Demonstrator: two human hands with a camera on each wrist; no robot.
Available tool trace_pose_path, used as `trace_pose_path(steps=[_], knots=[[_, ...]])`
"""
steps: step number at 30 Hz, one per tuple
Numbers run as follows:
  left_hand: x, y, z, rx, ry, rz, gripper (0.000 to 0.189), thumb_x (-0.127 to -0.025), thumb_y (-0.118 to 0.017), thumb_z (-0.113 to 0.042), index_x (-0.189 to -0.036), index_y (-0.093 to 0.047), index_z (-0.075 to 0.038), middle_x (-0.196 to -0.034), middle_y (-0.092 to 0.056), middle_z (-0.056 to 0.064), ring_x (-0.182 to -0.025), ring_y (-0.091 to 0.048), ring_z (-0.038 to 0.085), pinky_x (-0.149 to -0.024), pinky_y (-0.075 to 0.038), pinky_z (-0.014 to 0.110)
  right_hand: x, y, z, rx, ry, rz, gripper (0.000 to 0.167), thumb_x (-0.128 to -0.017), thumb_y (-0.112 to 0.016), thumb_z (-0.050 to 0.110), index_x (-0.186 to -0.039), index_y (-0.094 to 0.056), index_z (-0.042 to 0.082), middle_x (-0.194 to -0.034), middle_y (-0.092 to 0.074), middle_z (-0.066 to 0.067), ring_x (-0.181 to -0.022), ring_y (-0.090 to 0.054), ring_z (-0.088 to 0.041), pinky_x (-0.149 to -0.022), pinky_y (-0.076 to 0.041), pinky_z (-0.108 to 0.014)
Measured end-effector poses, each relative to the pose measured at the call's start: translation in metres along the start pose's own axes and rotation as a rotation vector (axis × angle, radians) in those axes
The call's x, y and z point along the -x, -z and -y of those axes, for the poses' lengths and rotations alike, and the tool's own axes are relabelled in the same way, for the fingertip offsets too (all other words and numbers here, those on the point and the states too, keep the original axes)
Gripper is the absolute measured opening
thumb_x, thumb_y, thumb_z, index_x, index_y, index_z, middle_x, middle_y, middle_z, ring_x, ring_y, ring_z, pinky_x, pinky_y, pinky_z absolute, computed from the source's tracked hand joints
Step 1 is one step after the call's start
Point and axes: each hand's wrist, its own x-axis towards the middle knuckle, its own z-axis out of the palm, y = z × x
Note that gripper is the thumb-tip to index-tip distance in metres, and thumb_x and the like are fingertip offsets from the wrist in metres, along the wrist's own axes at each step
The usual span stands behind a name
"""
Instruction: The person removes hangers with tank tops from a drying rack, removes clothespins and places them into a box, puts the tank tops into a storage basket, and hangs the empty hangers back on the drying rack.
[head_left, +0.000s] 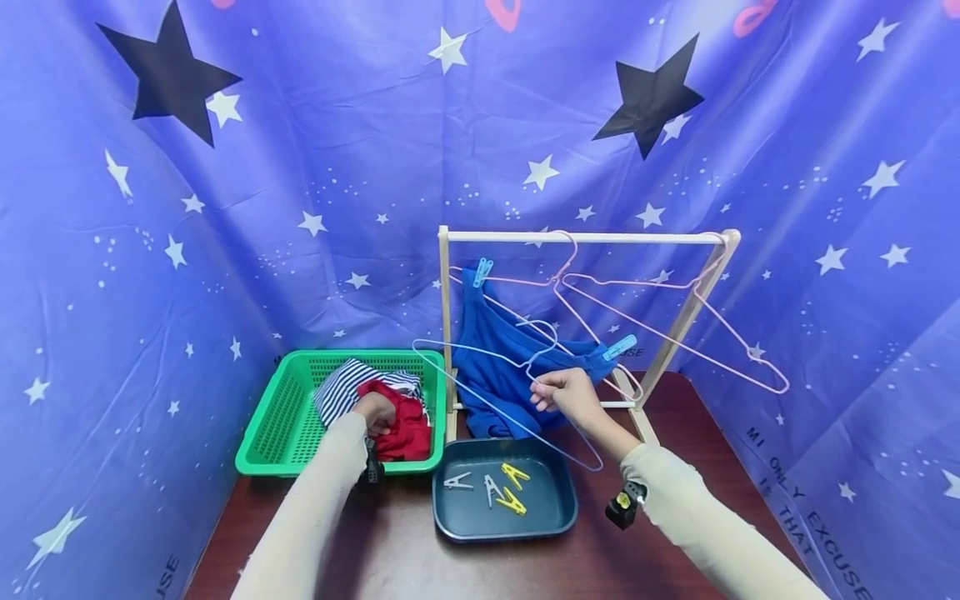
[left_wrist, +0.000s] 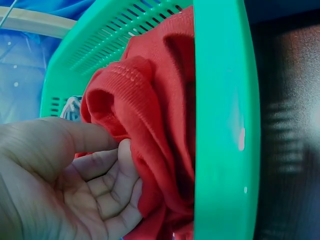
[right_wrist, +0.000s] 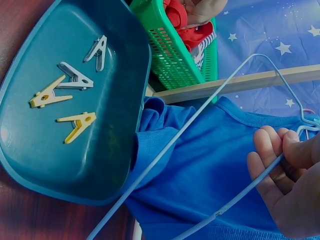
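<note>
In the green basket (head_left: 255, 433), my left hand (head_left: 375, 412) pinches a red garment (head_left: 408, 433) between thumb and fingers; the left wrist view shows its ribbed edge (left_wrist: 120, 82) by the fingertips. A striped garment (head_left: 341, 387) lies beside the red one. My right hand (head_left: 566, 396) holds a light blue wire hanger (head_left: 468, 354) by its side near the neck, its hook upward. Behind that hanger a blue garment (head_left: 491, 358) hangs from a pink hanger (head_left: 581, 321) on the wooden rack, with a blue clothespin (head_left: 482, 272) at one shoulder and another (head_left: 619, 347) at the other.
A dark tray (head_left: 502, 529) stands on the brown table (head_left: 405, 533) in front of the rack (head_left: 517, 237), holding two grey and two yellow clothespins, which count as several. A second pink hanger (head_left: 675, 337) hangs bare at the rack's right end. Blue star-printed cloth surrounds the table.
</note>
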Motion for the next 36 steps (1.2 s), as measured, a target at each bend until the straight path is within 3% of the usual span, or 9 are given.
trace_pose_path(steps=[6, 8, 11, 14, 19, 22, 29, 34, 36], knots=[[-0.161, -0.024, 0.057, -0.050, 0.031, 0.151, 0.019, -0.088, -0.050, 0.002, -0.074, -0.054, -0.011, -0.078, -0.055, 0.006, -0.053, -0.060, 0.008, -0.060, -0.055, 0.023, 0.000, 0.000, -0.001, -0.006, -0.011, -0.002, 0.022, -0.096, -0.066, 0.000, -0.106, -0.069, -0.019, -0.080, -0.074, -0.025, -0.060, -0.068, -0.008, -0.067, -0.063, -0.036], [-0.187, -0.029, 0.067, -0.053, 0.037, 0.169, 0.021, -0.087, -0.048, 0.003, -0.074, -0.049, -0.013, -0.083, -0.052, 0.006, -0.053, -0.059, 0.006, -0.056, -0.051, 0.020, 0.000, 0.000, -0.001, -0.006, -0.013, -0.004, 0.022, -0.096, -0.066, 0.000, -0.106, -0.069, -0.019, -0.080, -0.074, -0.025, -0.060, -0.068, -0.008, -0.066, -0.063, -0.034], [-0.158, -0.028, 0.054, -0.079, 0.047, 0.111, 0.018, -0.090, -0.051, 0.003, -0.079, -0.054, -0.010, -0.082, -0.056, 0.008, -0.057, -0.060, 0.009, -0.065, -0.056, 0.026, 0.001, -0.001, 0.001, -0.004, -0.009, -0.004, 0.021, -0.096, -0.066, 0.000, -0.105, -0.070, -0.019, -0.080, -0.074, -0.024, -0.060, -0.068, -0.008, -0.065, -0.062, -0.031], [-0.095, -0.018, 0.029, -0.101, 0.052, 0.036, 0.009, -0.091, -0.056, 0.001, -0.089, -0.064, -0.004, -0.078, -0.067, 0.008, -0.062, -0.064, 0.012, -0.078, -0.059, 0.035, 0.002, -0.001, 0.002, 0.001, -0.001, 0.000, 0.020, -0.096, -0.066, 0.000, -0.104, -0.070, -0.018, -0.079, -0.075, -0.023, -0.060, -0.068, -0.008, -0.065, -0.062, -0.032], [-0.026, 0.001, 0.001, -0.024, 0.073, 0.046, 0.007, -0.088, -0.060, -0.002, -0.091, -0.066, 0.001, -0.087, -0.073, 0.014, -0.064, -0.065, 0.015, -0.079, -0.059, 0.041, 0.002, -0.001, 0.004, 0.012, 0.008, 0.003, 0.020, -0.096, -0.066, -0.001, -0.104, -0.070, -0.018, -0.078, -0.075, -0.021, -0.060, -0.069, -0.009, -0.067, -0.063, -0.038], [0.005, 0.006, -0.014, 0.019, 0.064, -0.049, 0.009, -0.088, -0.059, -0.004, -0.079, -0.058, -0.003, -0.074, -0.068, 0.010, -0.060, -0.062, 0.014, -0.072, -0.058, 0.037, 0.003, 0.000, 0.004, 0.018, 0.013, 0.002, 0.019, -0.096, -0.066, -0.001, -0.103, -0.070, -0.018, -0.078, -0.075, -0.021, -0.060, -0.068, -0.009, -0.066, -0.063, -0.035], [0.038, 0.006, -0.042, -0.023, -0.074, -0.362, 0.033, -0.079, -0.063, -0.005, -0.060, -0.039, -0.017, -0.060, -0.043, -0.001, -0.053, -0.042, 0.013, -0.047, -0.037, 0.023, 0.003, 0.000, 0.002, 0.012, 0.012, 0.009, 0.019, -0.096, -0.065, -0.002, -0.103, -0.070, -0.018, -0.078, -0.074, -0.023, -0.060, -0.069, -0.009, -0.066, -0.063, -0.034], [0.026, -0.004, -0.054, 0.237, -0.094, -0.205, 0.008, -0.081, -0.064, 0.002, -0.079, -0.058, -0.003, -0.065, -0.061, 0.005, -0.059, -0.061, 0.016, -0.064, -0.057, 0.029, 0.001, -0.002, 0.001, 0.009, 0.011, 0.012, 0.020, -0.096, -0.065, -0.001, -0.104, -0.070, -0.019, -0.078, -0.075, -0.022, -0.060, -0.069, -0.009, -0.065, -0.062, -0.032], [-0.023, -0.014, -0.043, 0.355, -0.084, -0.058, 0.012, -0.084, -0.068, 0.002, -0.095, -0.064, 0.005, -0.079, -0.071, 0.013, -0.071, -0.070, 0.022, -0.074, -0.061, 0.035, 0.000, -0.003, 0.001, 0.007, 0.007, 0.013, 0.020, -0.096, -0.065, -0.001, -0.104, -0.070, -0.019, -0.077, -0.075, -0.020, -0.060, -0.068, -0.009, -0.064, -0.062, -0.030]])
